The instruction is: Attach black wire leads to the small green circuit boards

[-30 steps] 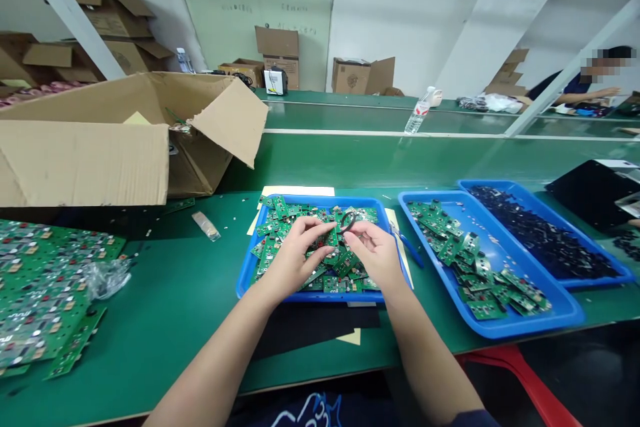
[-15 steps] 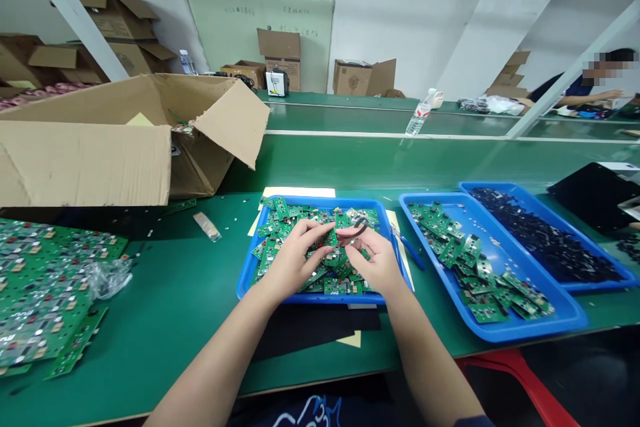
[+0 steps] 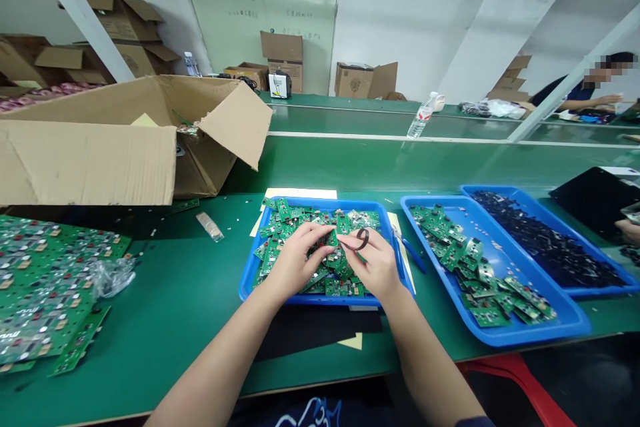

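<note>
Over the middle blue tray [image 3: 243,283], my left hand [image 3: 296,260] pinches a small green circuit board [image 3: 333,238] between thumb and fingers. Facing it from the other side, my right hand [image 3: 375,268] is closed on a black loop-shaped item [image 3: 363,239], whose kind I cannot make out. The right fingertips meet the board's edge, and fingers hide part of the contact. Beneath both hands lies a heap of similar circuit boards [image 3: 273,255]. Blue-handled pliers [image 3: 414,255] rest just right of the tray.
To the right are a blue tray [image 3: 530,333] of circuit boards and another tray [image 3: 631,280] of small black parts. Large board panels [image 3: 45,287], a plastic bag [image 3: 113,275] and an open carton [image 3: 90,160] occupy the left. At the far right, a person's hand [image 3: 627,230] shows.
My right hand has turned slightly, so the black loop stands more upright and shows as a ring. My left hand keeps its pinch on the board. The view has shifted a little.
</note>
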A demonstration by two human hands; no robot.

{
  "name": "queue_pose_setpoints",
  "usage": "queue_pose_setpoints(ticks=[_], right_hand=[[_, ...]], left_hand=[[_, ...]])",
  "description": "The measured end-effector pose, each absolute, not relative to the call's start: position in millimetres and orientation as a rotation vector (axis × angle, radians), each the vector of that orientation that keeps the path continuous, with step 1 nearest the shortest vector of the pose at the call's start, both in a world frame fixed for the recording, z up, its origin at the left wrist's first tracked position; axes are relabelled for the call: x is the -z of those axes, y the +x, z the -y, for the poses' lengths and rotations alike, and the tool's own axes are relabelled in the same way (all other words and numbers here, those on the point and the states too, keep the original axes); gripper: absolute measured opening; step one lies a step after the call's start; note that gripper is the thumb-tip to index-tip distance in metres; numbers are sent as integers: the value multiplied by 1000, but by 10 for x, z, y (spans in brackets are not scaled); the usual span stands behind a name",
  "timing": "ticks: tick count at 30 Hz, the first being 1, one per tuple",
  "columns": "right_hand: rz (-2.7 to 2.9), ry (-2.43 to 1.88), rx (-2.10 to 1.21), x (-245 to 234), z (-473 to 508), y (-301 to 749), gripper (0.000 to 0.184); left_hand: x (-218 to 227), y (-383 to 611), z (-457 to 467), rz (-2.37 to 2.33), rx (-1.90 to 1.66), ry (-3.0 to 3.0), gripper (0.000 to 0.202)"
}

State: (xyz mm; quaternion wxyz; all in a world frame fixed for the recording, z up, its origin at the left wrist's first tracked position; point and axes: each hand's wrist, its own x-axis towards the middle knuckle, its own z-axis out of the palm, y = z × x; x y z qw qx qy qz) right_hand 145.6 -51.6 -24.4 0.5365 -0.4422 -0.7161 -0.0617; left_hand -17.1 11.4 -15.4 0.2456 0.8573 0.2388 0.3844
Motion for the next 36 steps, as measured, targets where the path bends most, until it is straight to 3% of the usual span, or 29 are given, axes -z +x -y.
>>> queue_pose_setpoints(ticks=[5, 9, 13, 16, 19, 24, 30, 36], right_hand=[[1688, -1031, 82, 232, 551, 1432, 46], [1210, -1073, -3, 241, 528, 1491, 36], [843, -1038, -645, 270, 439, 1586, 22], [1004, -954, -1274, 270, 432, 1587, 46], [1240, -842, -1561, 247, 494, 1539, 43], [1166, -779, -1531, 222, 562, 1459, 25], [1012, -776, -1592, 224, 524, 1408, 29], [1002, -872, -1601, 226, 496, 1400, 32]], left_hand=[[63, -274, -166, -632, -1466, 2374, 32], [-42, -376, -124, -539, -1861, 2467, 43], [-36, -333, -16, -342, -1722, 2699, 39], [23, -267, 10, -304, -1521, 2827, 33], [70, -244, -35, -346, -1493, 2857, 31], [96, -250, -124, -391, -1538, 2839, 31], [130, -227, -128, -414, -1508, 2654, 40], [146, -232, -151, -403, -1350, 2501, 31]])
